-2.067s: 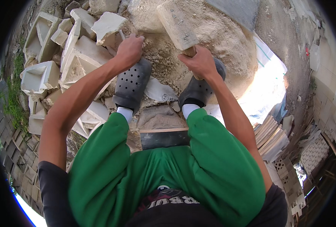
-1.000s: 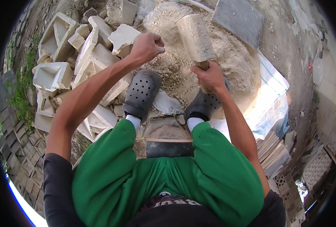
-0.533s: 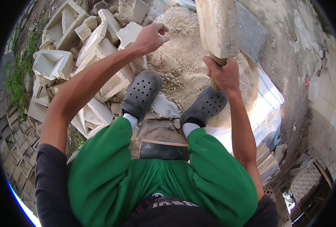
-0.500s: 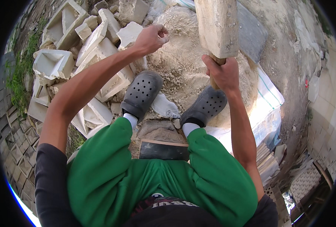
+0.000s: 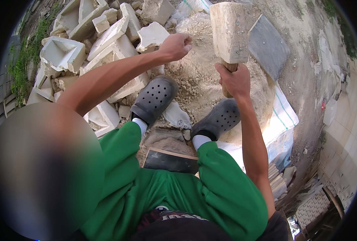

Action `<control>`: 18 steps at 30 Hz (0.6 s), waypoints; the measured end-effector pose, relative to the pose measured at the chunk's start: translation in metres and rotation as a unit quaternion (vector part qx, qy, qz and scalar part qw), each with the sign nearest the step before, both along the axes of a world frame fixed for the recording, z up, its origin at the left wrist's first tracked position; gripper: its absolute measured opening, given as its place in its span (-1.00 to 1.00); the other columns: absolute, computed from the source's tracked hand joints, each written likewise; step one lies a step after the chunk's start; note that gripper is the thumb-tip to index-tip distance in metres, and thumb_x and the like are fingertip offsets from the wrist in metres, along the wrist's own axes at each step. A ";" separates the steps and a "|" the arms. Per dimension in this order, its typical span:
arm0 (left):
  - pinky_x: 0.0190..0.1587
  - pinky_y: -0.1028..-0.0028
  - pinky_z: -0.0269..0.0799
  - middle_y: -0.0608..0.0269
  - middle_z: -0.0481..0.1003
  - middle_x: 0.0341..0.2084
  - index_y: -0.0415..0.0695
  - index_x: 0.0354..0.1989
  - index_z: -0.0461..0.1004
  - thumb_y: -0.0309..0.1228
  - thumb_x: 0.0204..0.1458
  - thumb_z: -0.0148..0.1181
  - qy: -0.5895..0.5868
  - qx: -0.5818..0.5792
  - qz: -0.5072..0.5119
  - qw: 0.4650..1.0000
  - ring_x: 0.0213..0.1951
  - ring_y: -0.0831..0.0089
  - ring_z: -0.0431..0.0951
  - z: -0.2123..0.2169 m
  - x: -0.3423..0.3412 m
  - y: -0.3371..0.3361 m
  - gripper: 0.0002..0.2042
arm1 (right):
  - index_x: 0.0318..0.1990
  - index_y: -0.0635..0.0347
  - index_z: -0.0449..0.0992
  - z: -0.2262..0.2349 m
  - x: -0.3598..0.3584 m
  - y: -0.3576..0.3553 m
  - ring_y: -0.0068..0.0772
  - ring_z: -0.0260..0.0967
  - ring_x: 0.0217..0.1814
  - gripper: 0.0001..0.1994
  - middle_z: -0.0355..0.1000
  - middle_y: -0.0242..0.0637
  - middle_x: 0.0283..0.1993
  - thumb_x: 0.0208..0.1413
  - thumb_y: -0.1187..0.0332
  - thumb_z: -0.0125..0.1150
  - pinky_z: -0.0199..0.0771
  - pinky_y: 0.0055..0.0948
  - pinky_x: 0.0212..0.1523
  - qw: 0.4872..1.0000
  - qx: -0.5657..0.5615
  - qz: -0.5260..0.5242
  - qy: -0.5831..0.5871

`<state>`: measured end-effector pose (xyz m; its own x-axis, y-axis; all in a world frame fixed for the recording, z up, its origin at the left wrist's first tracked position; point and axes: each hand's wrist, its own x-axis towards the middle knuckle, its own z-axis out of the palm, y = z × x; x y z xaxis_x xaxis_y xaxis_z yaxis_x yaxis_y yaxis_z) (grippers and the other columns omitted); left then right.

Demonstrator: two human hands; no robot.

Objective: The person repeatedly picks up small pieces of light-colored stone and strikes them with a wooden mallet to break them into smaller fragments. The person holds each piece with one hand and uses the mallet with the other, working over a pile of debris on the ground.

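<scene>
My right hand [image 5: 235, 80] grips the short handle of a wooden mallet [image 5: 230, 32], its thick block head pointing away from me. Beneath and around it spreads a heap of crushed pale rubble [image 5: 200, 68], fine powder mixed with small lumps. To the left, my left hand [image 5: 176, 46] hovers over the heap with its fingers curled closed. Whatever sits between those fingers, if anything, is hidden. Close by that hand lies a broken white plaster-like slab [image 5: 152, 36].
Broken pale moulded blocks [image 5: 64, 52] pile up at the left. A grey flat slab [image 5: 269, 46] lies right of the mallet, above a white woven sheet [image 5: 283, 108]. My grey clogs [image 5: 155, 98] flank a whitish cloth [image 5: 176, 115]. A blurred patch hides the lower left.
The mallet has come down, and its whole head now shows. My left hand sits slightly farther right and lower in the picture, as the view has shifted a little. Both hands remain closed.
</scene>
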<state>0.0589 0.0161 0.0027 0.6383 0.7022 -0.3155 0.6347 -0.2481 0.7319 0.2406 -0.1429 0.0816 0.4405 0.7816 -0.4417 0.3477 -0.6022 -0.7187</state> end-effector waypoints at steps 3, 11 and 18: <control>0.01 0.23 0.52 -0.01 0.63 -0.14 -0.25 0.05 0.53 -0.33 0.13 0.23 -0.019 0.003 0.003 1.000 -0.12 0.11 0.65 -0.006 -0.002 -0.001 -0.65 | -0.28 0.31 0.60 -0.008 -0.007 0.004 -0.45 0.53 -0.58 -0.71 0.51 -0.29 -0.57 0.08 0.21 0.38 0.52 -0.41 -0.48 0.995 0.090 -0.003 0.039; -0.01 0.21 0.51 -0.02 0.63 -0.20 -0.22 -0.10 0.55 -0.38 0.07 0.21 0.002 -0.028 0.041 0.999 -0.14 0.08 0.63 0.005 -0.009 -0.011 -0.74 | -0.28 0.34 0.64 -0.013 -0.013 0.019 -0.31 0.58 -0.51 -0.60 0.57 -0.16 -0.53 -0.05 0.11 0.37 0.55 -0.32 -0.38 0.994 -0.108 0.022 -0.015; -0.10 0.20 0.51 -0.01 0.62 -0.34 -0.21 -0.28 0.57 -0.35 0.05 0.22 -0.001 -0.021 -0.003 1.000 -0.22 0.10 0.63 -0.007 -0.028 -0.017 -0.82 | -0.32 0.38 0.63 0.007 -0.024 0.016 -0.09 0.63 -0.39 -0.59 0.58 -0.02 -0.48 -0.07 0.11 0.39 0.56 -0.19 -0.31 0.996 0.080 0.031 -0.002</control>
<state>0.0311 -0.0013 -0.0045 0.6429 0.6846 -0.3434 0.6318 -0.2205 0.7431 0.2169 -0.1264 0.0884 0.3917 0.8670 -0.3080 0.3839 -0.4582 -0.8017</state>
